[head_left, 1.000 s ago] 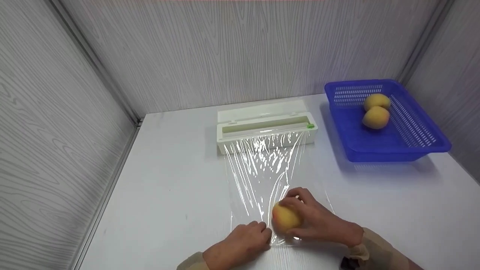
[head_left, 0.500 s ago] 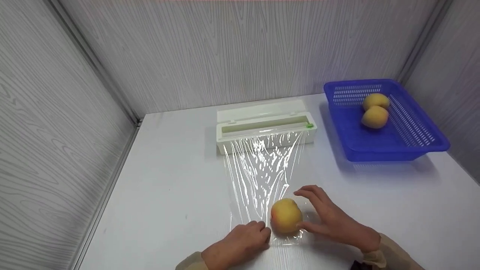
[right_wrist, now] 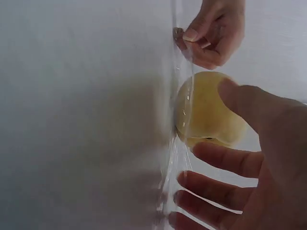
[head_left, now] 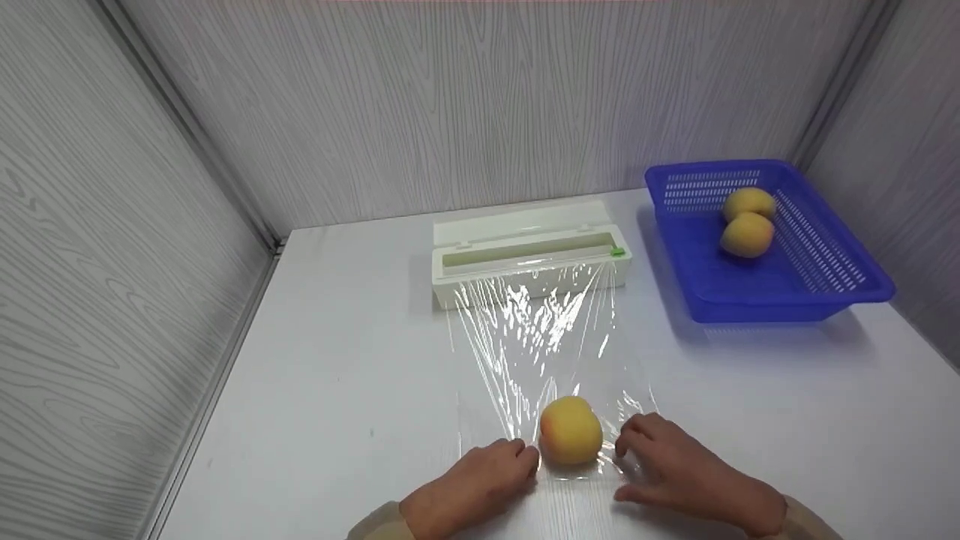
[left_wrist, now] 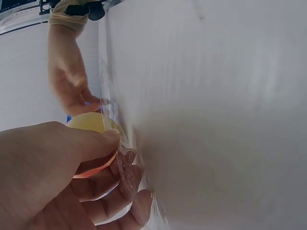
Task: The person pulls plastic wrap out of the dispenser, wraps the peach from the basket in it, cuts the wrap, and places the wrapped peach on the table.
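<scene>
A yellow peach [head_left: 571, 430] with a reddish side sits on clear cling film [head_left: 555, 352] near its front edge. The film stretches toward me from a white dispenser box [head_left: 529, 262]. At the peach's left, my left hand [head_left: 484, 480] pinches the film's edge between thumb and fingers, as the left wrist view shows at the bunched film [left_wrist: 127, 167]. My right hand [head_left: 679, 472] is at the peach's right, thumb and fingers apart. In the right wrist view its fingertips [right_wrist: 184, 178] are at the film's edge, and the thumb is clear of it.
A blue plastic basket [head_left: 750, 289] with perforated sides stands at the back right, holding two peaches [head_left: 748, 234]. The dispenser's lid [head_left: 525, 217] is raised, and a green slider [head_left: 617, 252] sits at its right end. Grey wood-grain panels [head_left: 450, 105] enclose the table.
My right hand has let go of the peach and moved right and down to the film's front right edge. The peach stays on the film. My left hand has barely moved.
</scene>
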`<state>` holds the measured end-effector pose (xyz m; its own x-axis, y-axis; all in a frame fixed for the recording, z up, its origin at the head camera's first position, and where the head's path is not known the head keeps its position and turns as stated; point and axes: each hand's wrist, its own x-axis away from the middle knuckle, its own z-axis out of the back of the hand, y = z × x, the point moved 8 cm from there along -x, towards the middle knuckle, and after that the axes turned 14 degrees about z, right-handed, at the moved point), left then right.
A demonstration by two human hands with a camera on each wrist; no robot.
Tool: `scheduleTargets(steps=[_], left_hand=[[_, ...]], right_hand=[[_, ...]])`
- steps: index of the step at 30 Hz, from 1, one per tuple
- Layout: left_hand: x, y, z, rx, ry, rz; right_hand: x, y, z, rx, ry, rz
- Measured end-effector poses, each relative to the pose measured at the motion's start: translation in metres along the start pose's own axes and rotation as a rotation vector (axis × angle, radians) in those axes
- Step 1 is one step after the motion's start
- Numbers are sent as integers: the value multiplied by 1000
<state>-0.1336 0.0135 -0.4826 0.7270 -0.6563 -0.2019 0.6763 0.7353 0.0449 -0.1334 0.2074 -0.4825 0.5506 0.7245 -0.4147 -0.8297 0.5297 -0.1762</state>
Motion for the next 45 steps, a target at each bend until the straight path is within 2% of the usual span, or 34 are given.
scheduleTargets(steps=[4, 9, 12, 16, 20, 23, 27, 31, 36, 40, 45], left_hand=[[-1, -2, 1, 22, -30, 13], [-1, -2, 6, 51, 20, -13], [0, 0, 9, 57, 54, -29], [-2, 0, 12, 28, 83, -15], [-5, -2, 13, -19, 142, 1], [-8, -4, 11, -44, 111, 34], [-10, -6, 5, -34, 24, 79], [-11, -3, 9, -21, 79, 47], [-10, -1, 17, -24, 166, -29], [-9, -2, 23, -40, 223, -66], [-9, -3, 25, -50, 222, -90]], right_hand=[[0, -9, -7, 69, -34, 85], [-1, -18, -2, 66, 62, 240], [-1, -18, 3, 26, 118, 291], [-1, -15, 9, -18, 141, 305], [-4, -13, 13, -52, 146, 309], [-7, -11, 16, -79, 160, 326], [-11, -9, 18, -104, 137, 305], [-16, -7, 18, -111, 109, 270], [-21, -3, 21, -115, 140, 259], [-24, -4, 24, -83, 180, 309], [-28, -7, 21, -99, 154, 379]])
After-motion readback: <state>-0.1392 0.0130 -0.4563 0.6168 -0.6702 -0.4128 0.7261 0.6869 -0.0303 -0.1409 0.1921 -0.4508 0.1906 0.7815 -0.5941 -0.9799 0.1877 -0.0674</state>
